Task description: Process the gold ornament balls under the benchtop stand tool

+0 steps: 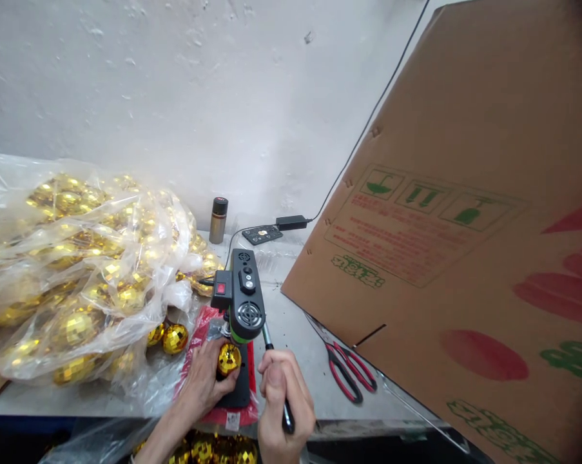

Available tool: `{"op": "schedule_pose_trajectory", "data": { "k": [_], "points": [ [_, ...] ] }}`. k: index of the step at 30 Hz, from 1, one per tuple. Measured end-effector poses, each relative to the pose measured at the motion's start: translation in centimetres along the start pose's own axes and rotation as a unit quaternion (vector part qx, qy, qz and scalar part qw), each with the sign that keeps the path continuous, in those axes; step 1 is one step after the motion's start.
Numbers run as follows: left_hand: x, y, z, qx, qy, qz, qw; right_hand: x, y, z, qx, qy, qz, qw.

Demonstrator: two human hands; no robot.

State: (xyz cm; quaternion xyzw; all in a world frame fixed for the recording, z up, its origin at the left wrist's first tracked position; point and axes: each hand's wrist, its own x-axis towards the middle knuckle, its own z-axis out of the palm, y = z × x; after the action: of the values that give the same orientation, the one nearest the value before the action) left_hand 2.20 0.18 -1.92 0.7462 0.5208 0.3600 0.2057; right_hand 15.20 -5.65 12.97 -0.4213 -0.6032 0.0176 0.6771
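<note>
My left hand (204, 379) is closed around a gold mirror ball (229, 359), thumb on one side and fingers on the other. The ball sits beneath the head of a small black bench drill press (248, 290), over its dark base (236, 394). In my right hand (285, 403) is the black-gripped lever (287, 419) of the drill press, the fingers wrapped round it. The lever's metal rod runs up to the machine's right side. Whether the drill's tip touches the ball is hidden under the head.
A clear plastic bag (92, 258) full of gold balls covers the left side. Red-handled scissors (351, 374) lie beside a large cardboard box (440, 212) at right. Behind stand a bottle (218, 220) and a power adapter (291, 223). More gold balls (203, 449) are below the table edge.
</note>
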Motion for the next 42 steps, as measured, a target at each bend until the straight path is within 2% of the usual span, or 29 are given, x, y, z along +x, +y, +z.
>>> {"op": "schedule_pose_trajectory", "data": {
  "k": [6, 10, 15, 31, 42],
  "points": [
    [-0.4, -0.3, 0.4, 0.003, -0.013, 0.004, 1.0, -3.3, 2.5, 0.3, -0.003, 0.02, -0.016, 1.0],
    [-0.3, -0.2, 0.5, 0.006, -0.014, -0.007, 1.0, -4.5, 3.5, 1.0, -0.003, 0.054, -0.015, 0.998],
    [-0.2, -0.2, 0.6, 0.0, -0.013, 0.001, 1.0, -4.8, 3.8, 1.5, -0.007, 0.082, -0.01, 0.997],
    [-0.1, -0.5, 1.0, -0.002, -0.011, 0.015, 1.0, -5.5, 4.3, 1.3, 0.007, 0.063, 0.01, 0.998],
    [0.1, -1.0, 1.5, -0.009, -0.02, 0.012, 1.0, -5.6, 4.4, 1.9, 0.027, 0.082, 0.018, 0.996]
  ]
}}
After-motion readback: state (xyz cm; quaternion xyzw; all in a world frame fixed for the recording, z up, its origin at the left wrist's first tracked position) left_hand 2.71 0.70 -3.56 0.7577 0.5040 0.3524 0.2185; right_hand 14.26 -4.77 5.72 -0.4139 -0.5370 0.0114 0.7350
